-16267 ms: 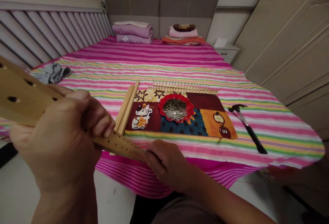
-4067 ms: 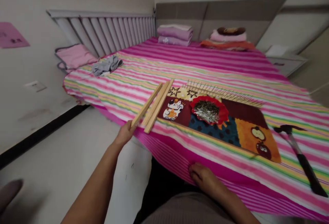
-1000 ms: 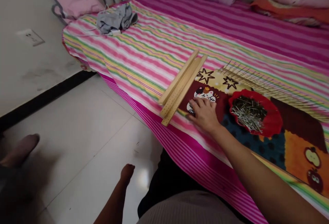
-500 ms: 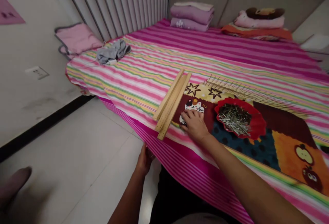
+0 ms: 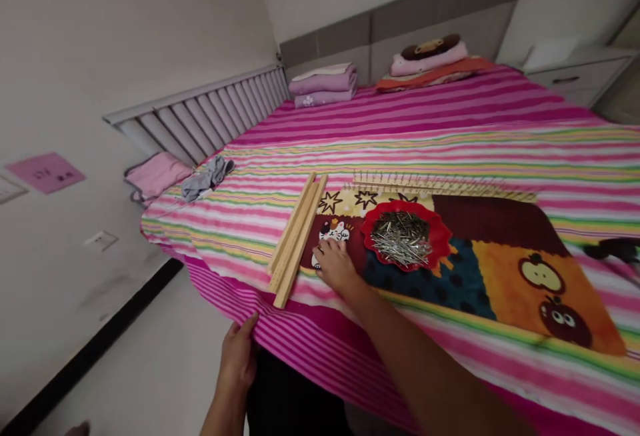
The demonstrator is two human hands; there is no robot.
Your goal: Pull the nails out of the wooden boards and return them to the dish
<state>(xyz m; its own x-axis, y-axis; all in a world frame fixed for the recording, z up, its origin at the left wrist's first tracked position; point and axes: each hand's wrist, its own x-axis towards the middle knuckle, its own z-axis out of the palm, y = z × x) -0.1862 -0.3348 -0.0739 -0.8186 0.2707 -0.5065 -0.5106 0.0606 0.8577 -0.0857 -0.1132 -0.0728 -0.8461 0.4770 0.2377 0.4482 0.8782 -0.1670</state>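
Note:
My left hand (image 5: pixel 239 349) is at the hanging front edge of the striped bed sheet (image 5: pixel 310 329). Its thumb lies along the cloth and the other fingers are partly hidden; it appears to grip the sheet. My right hand (image 5: pixel 334 264) rests with fingers spread on the patterned mat (image 5: pixel 450 289), over a printed white cat. Just left of it lie several pale wooden strips (image 5: pixel 295 243) side by side, with small holes along them. A red scalloped bowl (image 5: pixel 443 239) full of metal nails (image 5: pixel 403 239) stands right of that hand.
Along the mat's far edge lies a wooden strip (image 5: pixel 440 189) with many nails sticking up. A grey cloth (image 5: pixel 207 179) and a pink folded cloth (image 5: pixel 160 173) are at the left. Folded purple bedding (image 5: pixel 325 86) sits at the back; a dark object (image 5: pixel 615 249) lies far right.
The view has tilted up and swung right, so things appear shifted left and lower. My right hand stays on the cat print; my left hand remains at the sheet's edge, now showing more.

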